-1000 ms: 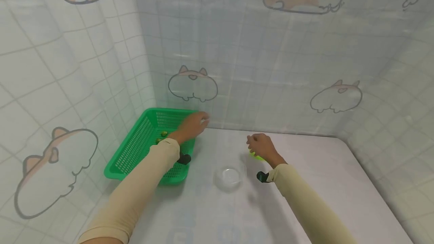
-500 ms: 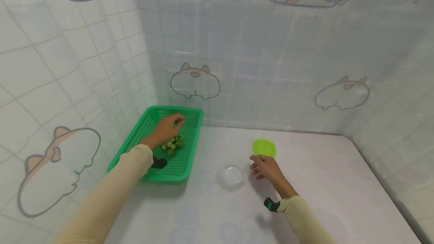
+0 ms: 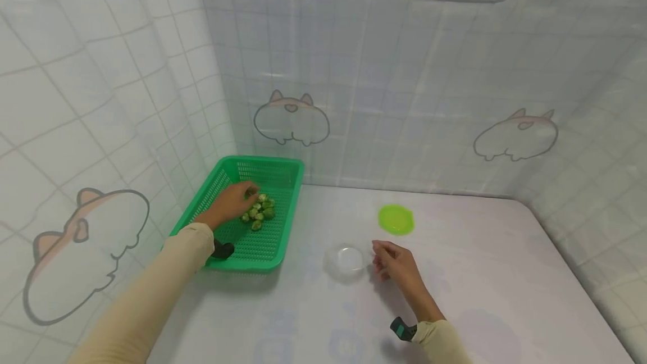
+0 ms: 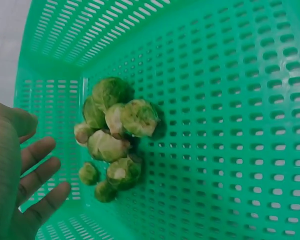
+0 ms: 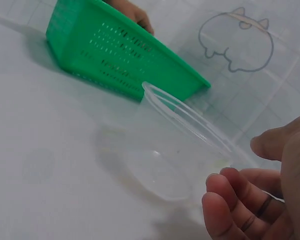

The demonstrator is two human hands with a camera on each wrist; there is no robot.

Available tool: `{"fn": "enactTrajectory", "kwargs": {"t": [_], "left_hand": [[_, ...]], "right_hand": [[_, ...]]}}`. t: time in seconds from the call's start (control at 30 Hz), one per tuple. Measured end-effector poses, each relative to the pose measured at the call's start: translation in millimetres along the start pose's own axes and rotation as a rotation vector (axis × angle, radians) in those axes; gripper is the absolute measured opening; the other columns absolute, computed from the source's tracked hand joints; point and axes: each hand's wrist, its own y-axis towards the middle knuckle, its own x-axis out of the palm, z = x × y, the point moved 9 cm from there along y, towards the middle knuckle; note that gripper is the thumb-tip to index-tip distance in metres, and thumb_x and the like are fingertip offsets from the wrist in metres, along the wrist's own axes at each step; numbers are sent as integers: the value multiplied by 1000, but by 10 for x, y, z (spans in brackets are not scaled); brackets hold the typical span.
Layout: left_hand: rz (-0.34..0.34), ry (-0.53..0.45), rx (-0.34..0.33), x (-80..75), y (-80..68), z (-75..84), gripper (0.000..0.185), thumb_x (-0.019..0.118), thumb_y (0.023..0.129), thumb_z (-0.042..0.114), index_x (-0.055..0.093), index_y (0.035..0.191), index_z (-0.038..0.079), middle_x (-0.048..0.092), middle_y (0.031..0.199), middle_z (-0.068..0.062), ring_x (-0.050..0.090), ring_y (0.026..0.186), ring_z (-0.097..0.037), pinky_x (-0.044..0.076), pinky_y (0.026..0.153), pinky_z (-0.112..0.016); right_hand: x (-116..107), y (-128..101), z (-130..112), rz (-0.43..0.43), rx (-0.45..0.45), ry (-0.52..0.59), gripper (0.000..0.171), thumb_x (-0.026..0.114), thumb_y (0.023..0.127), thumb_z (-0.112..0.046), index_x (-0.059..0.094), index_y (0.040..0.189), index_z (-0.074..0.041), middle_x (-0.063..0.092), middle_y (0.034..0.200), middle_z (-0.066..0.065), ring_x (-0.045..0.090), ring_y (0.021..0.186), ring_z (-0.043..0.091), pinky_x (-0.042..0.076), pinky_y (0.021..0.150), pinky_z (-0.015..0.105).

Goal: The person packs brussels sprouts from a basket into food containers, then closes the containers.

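Curtain (image 3: 404, 72): pale tiled print with cartoon animal outlines, hung around the back and both sides of the counter.

Counter (image 3: 505, 274): white surface, carries every item below.

Basket (image 3: 283, 166): green perforated plastic, rectangular, set in the back left corner of the counter, against the curtain. Holds the sprouts and the left hand.

Left hand (image 3: 229, 202): reaches into the basket from its near left side, sleeve over the basket's rim. Grip spread, fingers loosely extended just beside the sprouts; the head view cannot settle whether the fingertips touch them, and the left wrist view shows the fingers (image 4: 37, 175) apart from the heap and holding nothing.

Right hand (image 3: 396, 263): rests on the counter near its middle, just right of the cup. Grip relaxed and partly spread, fingers (image 5: 230, 200) lightly bent toward the cup's rim, closing on nothing; contact with the cup cannot be told.

Lid (image 3: 396, 219): lime green, flat, round, lying on the counter behind the right hand, toward the back edge, well apart from the basket.

Cup (image 3: 345, 260): clear plastic, shallow, open upward, between basket and right hand, near the counter's middle.

Sprouts (image 4: 115, 135): small green brussels sprouts, one loose heap on the basket floor.
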Motion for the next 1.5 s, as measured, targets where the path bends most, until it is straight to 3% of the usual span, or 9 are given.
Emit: {"fn": "enactTrajectory", "kwargs": {"t": [0.3, 0.57, 0.9, 1.27, 1.5], "left_hand": [[-55, 17, -59, 103, 47, -153, 40, 56, 105, 23, 56, 136, -2, 61, 131, -24, 60, 117, -41, 51, 93, -57], [-114, 37, -103, 223, 146, -207, 46, 55, 105, 24, 52, 141, -5, 57, 137, -28, 56, 122, -46, 48, 98, -60], [-178, 122, -94, 434, 328, -311, 46, 52, 107, 26, 52, 143, -2, 56, 139, -27, 56, 123, -46, 47, 100, -61], [-156, 15, -34, 482, 368, -291, 39, 55, 104, 15, 56, 140, -2, 58, 137, -27, 60, 118, -44, 52, 94, -58], [-115, -39, -5, 463, 373, -356, 37, 58, 103, 12, 59, 137, -3, 59, 136, -26, 61, 116, -44, 53, 92, -57]], "right_hand": [[69, -9, 29, 31, -43, 27, 33, 69, 97, -23, 69, 125, -4, 66, 78, 7, 62, 63, 19, 55, 51, 28], [46, -34, 70, 32, -53, 48, 35, 68, 98, -25, 69, 126, -5, 68, 79, 9, 64, 62, 20, 55, 51, 29], [54, -66, 125, 29, -48, 117, 33, 68, 97, -19, 69, 127, -6, 69, 77, 9, 66, 61, 21, 55, 49, 29], [59, -94, 50, 22, -68, 143, 35, 67, 98, -17, 67, 129, -2, 72, 79, 10, 71, 63, 22, 57, 51, 30], [70, -61, 68, 35, -97, 171, 34, 66, 99, -17, 66, 130, -3, 69, 77, 9, 66, 59, 18, 58, 52, 28]]}}
